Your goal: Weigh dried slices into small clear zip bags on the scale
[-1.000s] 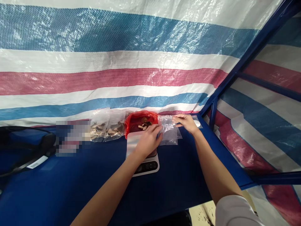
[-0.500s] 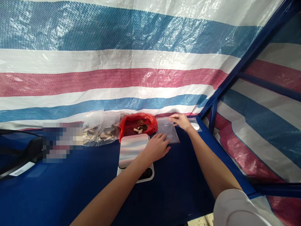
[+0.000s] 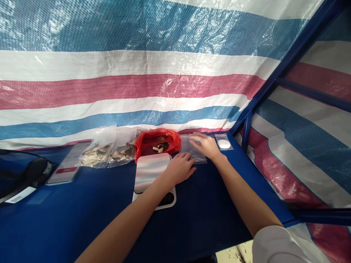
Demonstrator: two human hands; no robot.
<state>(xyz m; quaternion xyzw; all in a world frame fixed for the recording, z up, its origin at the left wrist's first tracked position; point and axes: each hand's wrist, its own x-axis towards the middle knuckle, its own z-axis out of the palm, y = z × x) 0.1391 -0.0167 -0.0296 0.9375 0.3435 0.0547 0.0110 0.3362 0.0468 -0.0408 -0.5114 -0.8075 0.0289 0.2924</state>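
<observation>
A clear plastic zip bag [image 3: 188, 145] lies flat and looks empty. My left hand [image 3: 179, 168] rests palm down at its near left edge, fingers apart, next to the scale. Over the bag's far right part reaches my right hand [image 3: 206, 145], its fingers stretched out and holding nothing that I can see. To the left is a red plastic bag [image 3: 175, 136], rolled open, with dried mushroom-like slices [image 3: 159, 148] inside. A kitchen scale [image 3: 151, 171] with a shiny plate stands in front of it, partly hidden by my left forearm.
Two filled clear bags [image 3: 94, 155] of similar slices lie left of the red bag, partly over a phone [image 3: 64, 171]. A small clear packet with a white disc [image 3: 224, 143] lies at the right. Black straps [image 3: 30, 173] sit far left. Striped sheeting [image 3: 137, 87] and blue frame bars [image 3: 274, 86] enclose the blue table.
My right hand has moved left across the clear bag, its pinched fingers now spread out. My left hand stays nearly in place. The view has shifted slightly, and more of the white-disc packet shows.
</observation>
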